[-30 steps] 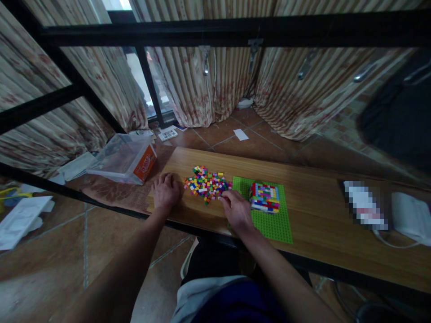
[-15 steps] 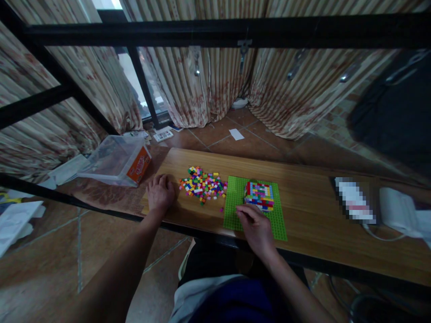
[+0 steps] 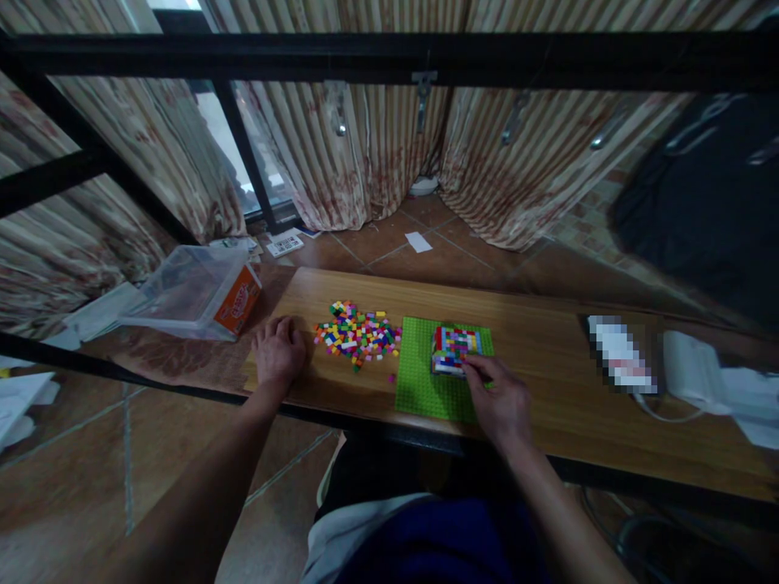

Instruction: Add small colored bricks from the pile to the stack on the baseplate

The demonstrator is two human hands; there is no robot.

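head: bin near slack, empty left hand; pinched right, hold unclear, overlaps brickwork.

Lime-green baseplate (brick block multicoloured)

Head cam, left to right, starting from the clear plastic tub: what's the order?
Clear plastic tub → left hand → loose brick pile → multicoloured brick build → right hand → pixelated object → white boxy object.
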